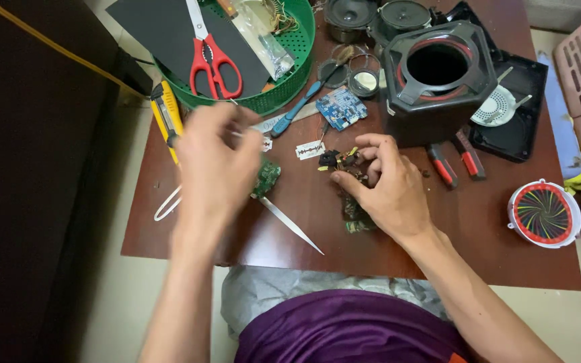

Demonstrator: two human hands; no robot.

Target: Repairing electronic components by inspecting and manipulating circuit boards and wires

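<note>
Right hand point(388, 185): rests on the brown table point(479, 228), fingers curled down over a small dark clump of electronic parts point(337, 161) with yellow and black bits; fingertips pinch the clump near the table's middle. Another greenish piece point(358, 222) shows just under the palm.

Left hand point(213, 161): raised above the table, blurred; fingers bent inward, and whether it grips anything cannot be told. A thin pale stick point(237, 134) shows at its fingertips.

Green circuit board point(265, 178): lies just right of the left hand. A long pointed metal blade point(290, 225) runs from it, long axis diagonal, tip pointing toward the near right edge of the table.

Nearby: razor blade point(309, 150), flat, just left of the clump; blue circuit board point(341, 107) beyond it; blue-handled tool point(300, 107), lying diagonally; yellow utility knife point(167, 117) at the left edge; green round basket point(290, 74) holding red scissors point(211, 57); black speaker housing point(438, 77), opening upward; red-handled pliers point(455, 161) beside it; round colourful disc point(545, 213) at far right
</note>
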